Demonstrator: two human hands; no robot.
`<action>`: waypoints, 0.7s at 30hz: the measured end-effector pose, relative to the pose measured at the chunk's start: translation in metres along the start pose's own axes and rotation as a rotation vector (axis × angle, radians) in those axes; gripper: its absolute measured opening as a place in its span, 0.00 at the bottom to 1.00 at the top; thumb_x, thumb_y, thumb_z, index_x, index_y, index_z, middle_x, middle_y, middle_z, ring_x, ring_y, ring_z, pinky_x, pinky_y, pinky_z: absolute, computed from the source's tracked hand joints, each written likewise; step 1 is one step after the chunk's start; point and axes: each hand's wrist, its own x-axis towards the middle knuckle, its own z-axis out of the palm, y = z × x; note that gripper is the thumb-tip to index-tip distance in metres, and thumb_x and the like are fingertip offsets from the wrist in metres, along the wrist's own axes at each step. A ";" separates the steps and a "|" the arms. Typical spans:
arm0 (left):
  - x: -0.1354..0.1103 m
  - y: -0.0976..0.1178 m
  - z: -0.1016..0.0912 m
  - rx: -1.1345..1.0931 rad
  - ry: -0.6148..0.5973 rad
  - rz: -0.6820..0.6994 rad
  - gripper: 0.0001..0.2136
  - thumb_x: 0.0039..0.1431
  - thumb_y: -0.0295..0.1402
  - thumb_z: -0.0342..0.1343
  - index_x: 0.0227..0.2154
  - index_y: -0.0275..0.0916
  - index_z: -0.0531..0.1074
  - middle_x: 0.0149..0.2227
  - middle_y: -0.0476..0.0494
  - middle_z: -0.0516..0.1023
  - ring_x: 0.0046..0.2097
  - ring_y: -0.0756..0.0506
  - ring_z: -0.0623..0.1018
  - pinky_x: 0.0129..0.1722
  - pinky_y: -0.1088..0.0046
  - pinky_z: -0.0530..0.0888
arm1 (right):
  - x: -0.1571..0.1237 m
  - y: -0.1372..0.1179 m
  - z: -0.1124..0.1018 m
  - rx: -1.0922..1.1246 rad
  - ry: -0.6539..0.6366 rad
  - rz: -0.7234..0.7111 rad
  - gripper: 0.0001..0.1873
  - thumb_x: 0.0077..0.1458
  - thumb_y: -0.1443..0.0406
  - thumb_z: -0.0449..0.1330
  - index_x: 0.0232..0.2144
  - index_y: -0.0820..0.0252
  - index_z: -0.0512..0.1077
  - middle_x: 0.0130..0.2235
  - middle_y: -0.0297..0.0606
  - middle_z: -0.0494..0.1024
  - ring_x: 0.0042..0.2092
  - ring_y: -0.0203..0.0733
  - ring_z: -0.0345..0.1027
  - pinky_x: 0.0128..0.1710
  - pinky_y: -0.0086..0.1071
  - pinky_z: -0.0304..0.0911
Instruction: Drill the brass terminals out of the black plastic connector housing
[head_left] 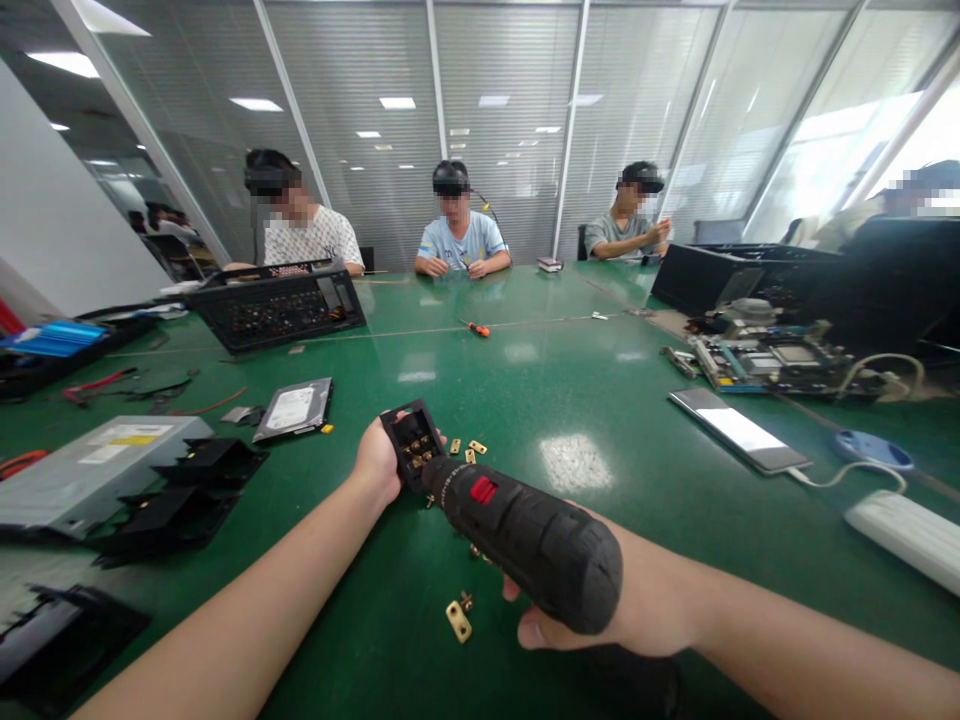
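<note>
My left hand (376,462) is closed around a small black connector block (410,438) with brass terminals, held upright just above the green table (525,400). My right hand (600,610) grips a black electric screwdriver (525,540) with a red switch. Its tip points into the block's face. Small brass plates (466,447) lie on the table right of the block. Another brass plate and a screw (458,618) lie near my right hand.
At left are a grey drive case (82,470), black plastic pieces (180,495) and a hard disk (294,408). A phone (739,430), circuit boards (772,360) and a white power strip (904,535) lie at right. Three people sit across the table, behind a black chassis (277,305) and an orange screwdriver (476,328).
</note>
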 end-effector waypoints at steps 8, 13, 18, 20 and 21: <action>0.003 -0.001 -0.003 -0.002 -0.004 -0.007 0.11 0.58 0.34 0.47 0.31 0.35 0.73 0.25 0.34 0.80 0.27 0.36 0.82 0.25 0.60 0.80 | -0.002 0.006 0.001 0.055 -0.020 -0.011 0.28 0.44 0.69 0.71 0.49 0.64 0.72 0.31 0.32 0.73 0.31 0.36 0.64 0.32 0.30 0.65; 0.005 -0.002 -0.003 -0.006 -0.007 0.006 0.11 0.58 0.34 0.47 0.31 0.35 0.74 0.24 0.35 0.79 0.27 0.37 0.82 0.25 0.61 0.79 | -0.001 0.010 0.000 0.014 -0.007 -0.004 0.32 0.45 0.67 0.71 0.53 0.67 0.71 0.32 0.35 0.74 0.31 0.37 0.64 0.33 0.32 0.66; 0.004 -0.001 -0.001 0.008 -0.006 0.011 0.13 0.60 0.34 0.46 0.29 0.34 0.73 0.25 0.34 0.79 0.26 0.37 0.82 0.25 0.62 0.79 | 0.000 0.009 -0.001 0.018 0.000 0.009 0.30 0.44 0.67 0.71 0.51 0.67 0.72 0.32 0.33 0.73 0.31 0.37 0.64 0.33 0.32 0.65; 0.004 -0.001 -0.001 0.012 -0.003 0.006 0.13 0.60 0.34 0.46 0.29 0.34 0.73 0.25 0.33 0.79 0.26 0.37 0.82 0.25 0.62 0.79 | -0.001 0.007 0.000 0.029 -0.001 0.014 0.25 0.43 0.67 0.72 0.46 0.65 0.73 0.30 0.31 0.71 0.31 0.36 0.63 0.31 0.30 0.64; 0.004 -0.001 -0.001 0.013 -0.003 0.005 0.13 0.60 0.34 0.45 0.29 0.34 0.73 0.25 0.33 0.79 0.26 0.37 0.82 0.25 0.62 0.79 | -0.001 0.007 0.000 0.031 -0.005 0.017 0.23 0.43 0.67 0.71 0.43 0.64 0.73 0.30 0.31 0.71 0.30 0.36 0.62 0.31 0.30 0.63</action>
